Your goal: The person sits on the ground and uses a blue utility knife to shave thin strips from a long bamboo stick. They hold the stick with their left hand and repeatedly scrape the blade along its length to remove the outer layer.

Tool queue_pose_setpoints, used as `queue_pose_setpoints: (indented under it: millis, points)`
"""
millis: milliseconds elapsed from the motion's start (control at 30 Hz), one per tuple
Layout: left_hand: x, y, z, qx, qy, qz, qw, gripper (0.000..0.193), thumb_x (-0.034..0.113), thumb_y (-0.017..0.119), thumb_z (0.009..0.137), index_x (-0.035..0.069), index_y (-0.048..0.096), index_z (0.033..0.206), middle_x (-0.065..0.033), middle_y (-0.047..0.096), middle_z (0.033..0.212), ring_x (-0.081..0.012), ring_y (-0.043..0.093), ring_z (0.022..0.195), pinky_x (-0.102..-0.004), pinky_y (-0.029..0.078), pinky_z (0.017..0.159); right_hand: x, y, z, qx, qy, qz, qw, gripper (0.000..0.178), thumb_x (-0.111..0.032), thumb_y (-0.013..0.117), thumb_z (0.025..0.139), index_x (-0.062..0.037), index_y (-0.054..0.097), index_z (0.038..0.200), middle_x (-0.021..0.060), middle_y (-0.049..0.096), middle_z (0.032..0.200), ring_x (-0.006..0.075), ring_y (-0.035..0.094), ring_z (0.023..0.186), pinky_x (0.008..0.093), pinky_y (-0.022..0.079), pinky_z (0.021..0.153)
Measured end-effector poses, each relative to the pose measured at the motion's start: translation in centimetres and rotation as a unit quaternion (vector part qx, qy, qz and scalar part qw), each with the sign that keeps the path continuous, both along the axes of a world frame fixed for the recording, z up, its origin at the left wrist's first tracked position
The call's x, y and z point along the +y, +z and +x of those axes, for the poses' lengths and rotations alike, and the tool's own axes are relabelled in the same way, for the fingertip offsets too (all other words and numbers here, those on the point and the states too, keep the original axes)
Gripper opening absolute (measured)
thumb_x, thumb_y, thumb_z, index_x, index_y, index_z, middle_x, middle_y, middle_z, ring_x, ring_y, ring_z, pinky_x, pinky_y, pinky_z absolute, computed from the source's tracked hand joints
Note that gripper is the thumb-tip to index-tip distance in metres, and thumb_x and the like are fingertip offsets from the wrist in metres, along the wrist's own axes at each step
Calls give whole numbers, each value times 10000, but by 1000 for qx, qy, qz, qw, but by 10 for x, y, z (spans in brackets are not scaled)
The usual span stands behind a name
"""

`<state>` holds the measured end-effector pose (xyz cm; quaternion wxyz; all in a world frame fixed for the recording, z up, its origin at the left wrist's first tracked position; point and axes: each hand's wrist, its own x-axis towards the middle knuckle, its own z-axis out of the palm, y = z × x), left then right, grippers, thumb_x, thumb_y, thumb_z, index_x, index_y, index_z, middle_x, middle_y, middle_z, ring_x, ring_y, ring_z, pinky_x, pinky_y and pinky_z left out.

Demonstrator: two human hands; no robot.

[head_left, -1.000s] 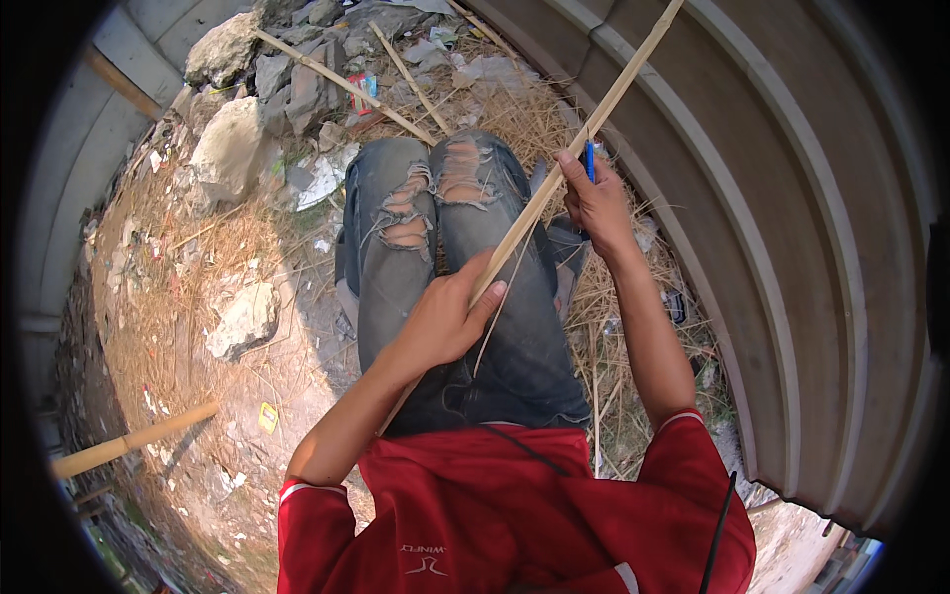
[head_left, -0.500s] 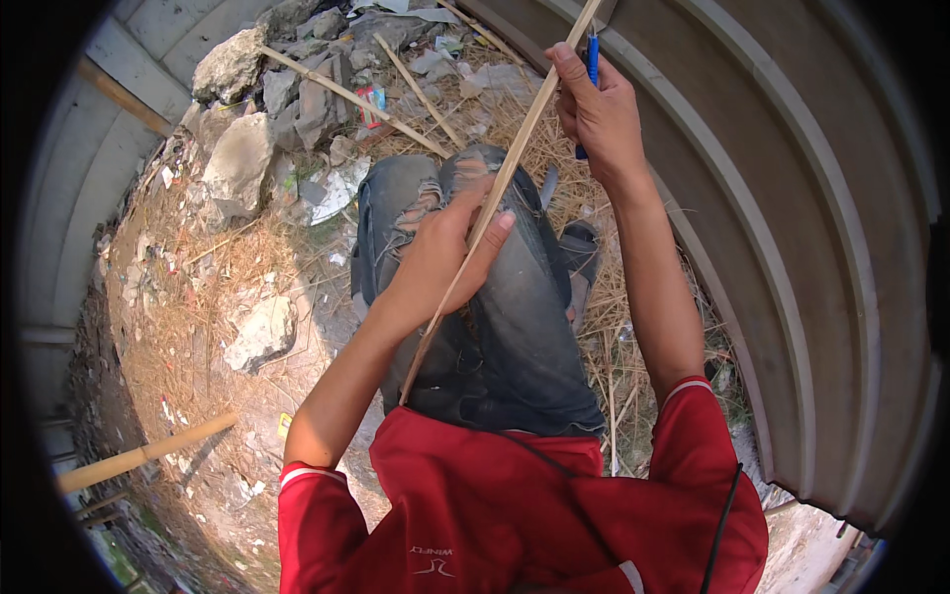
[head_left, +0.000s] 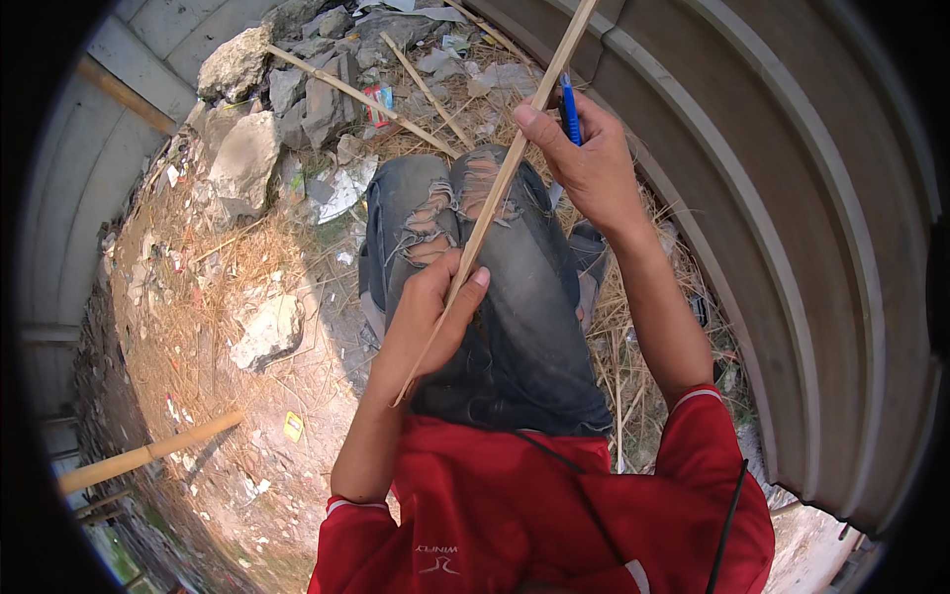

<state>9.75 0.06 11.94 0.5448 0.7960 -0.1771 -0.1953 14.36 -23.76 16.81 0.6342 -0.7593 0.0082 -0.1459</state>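
A long, thin bamboo strip [head_left: 510,163] slants across my lap, its upper end running out of view at the top. My left hand [head_left: 432,309] grips its lower part between thumb and fingers, just above the knees' torn denim. Farther up, my right hand [head_left: 586,158] pinches the same strip with the thumb. That hand also holds a slim blue tool [head_left: 570,111], which looks like a utility knife; part of it is hidden by the fingers. The strip's lower tip reaches past my left wrist.
Ribbed metal sheeting [head_left: 752,218] curves along the right side. Broken rocks [head_left: 242,163] and litter lie at the far left, with two bamboo sticks [head_left: 361,101] near them. A thicker pole [head_left: 148,453] juts in at the lower left. Dry straw [head_left: 633,327] covers ground beside my legs.
My left hand has moved down and slightly left, toward my body. My right hand has also come down and left, nearer the lap. Both keep hold of the bamboo strip.
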Motion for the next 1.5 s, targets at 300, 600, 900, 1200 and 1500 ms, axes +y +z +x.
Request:
queue_pose_setpoints:
  millis: [300,600,900,1200,1500]
  points:
    - [-21,-78,-37,22,11,50,998,354,270,653,1037,-35,580,874,-268,628,736,-437,660,697,-484,486,655,-12,-101,-74,136,-30,-109,984,364,-364,743,996,-1,721,1013,56,649,735,140,572,658,331,449,615]
    - [-32,-94,-29,-17,-10,42,999,290,245,631,1031,-28,610,935,-181,574,686,-291,573,636,-424,454,630,2,-95,-140,176,62,-366,912,443,-446,620,1028,-21,670,910,227,666,667,464,684,671,568,519,614]
    - [-34,-78,-39,-39,-8,129,991,268,206,543,1062,-55,575,1011,-349,654,813,-561,651,848,-570,491,721,6,-96,-116,175,12,-419,891,505,-505,602,1036,-18,720,973,257,703,737,460,713,725,547,563,665]
    - [-27,-83,-41,-49,-21,128,990,288,201,536,1054,-75,565,976,-372,638,794,-578,641,826,-596,489,738,2,-86,-115,175,117,-493,844,546,-521,559,1054,-6,724,979,256,700,710,486,712,725,577,570,681]
    - [-10,-68,-56,-26,-33,171,984,285,206,552,1038,-66,564,956,-372,652,772,-569,658,790,-615,512,727,-41,-84,-80,207,44,-428,879,573,-578,549,1049,-37,734,1009,246,704,732,489,700,716,547,561,674]
